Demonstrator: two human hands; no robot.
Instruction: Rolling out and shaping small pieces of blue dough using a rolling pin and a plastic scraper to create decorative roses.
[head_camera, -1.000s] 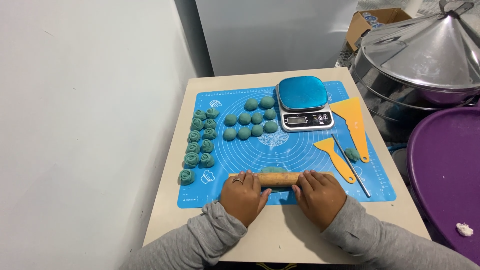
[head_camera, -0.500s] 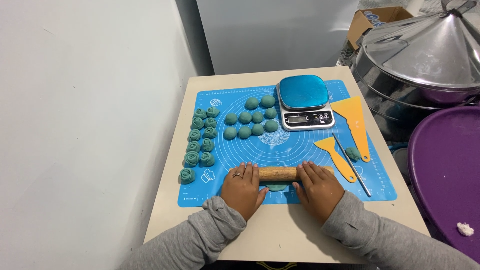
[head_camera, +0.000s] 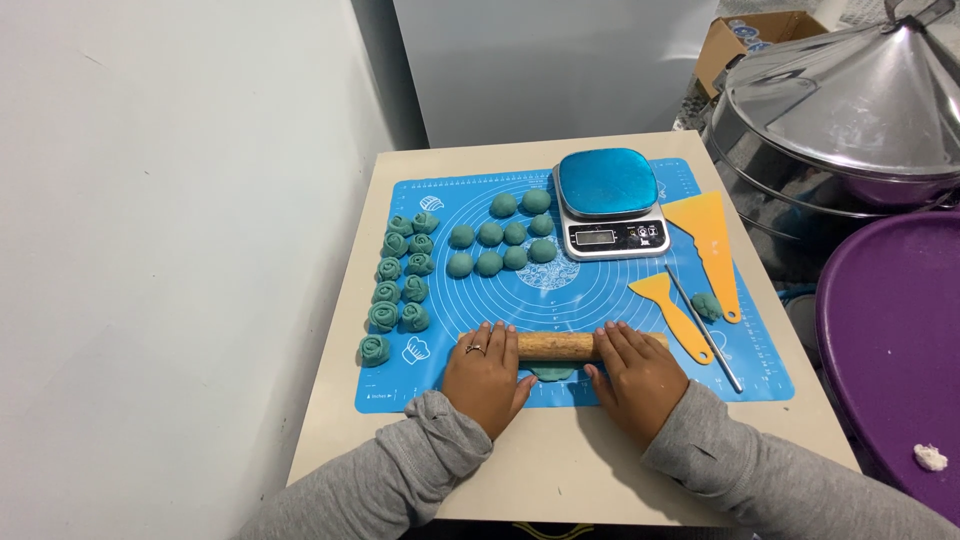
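My left hand (head_camera: 485, 377) and my right hand (head_camera: 637, 376) press flat on the two ends of a wooden rolling pin (head_camera: 555, 345), fingers spread over it. The pin lies across a flattened piece of teal dough (head_camera: 552, 373) near the front edge of a blue silicone mat (head_camera: 600, 300). Several round teal dough balls (head_camera: 503, 243) sit in rows at the mat's middle back. Several rose-shaped teal dough pieces (head_camera: 400, 283) line the mat's left edge.
A kitchen scale (head_camera: 609, 203) with a blue top stands at the mat's back right. Two orange scrapers (head_camera: 710, 245) (head_camera: 672, 311), a thin metal rod (head_camera: 706, 330) and a small dough lump (head_camera: 707, 306) lie to the right. A large steel lid (head_camera: 850, 95) and purple basin (head_camera: 890, 330) are off the table's right.
Both hands have pushed the rolling pin away from me and back toward me over the flat dough piece. The other dough pieces and tools have stayed put.
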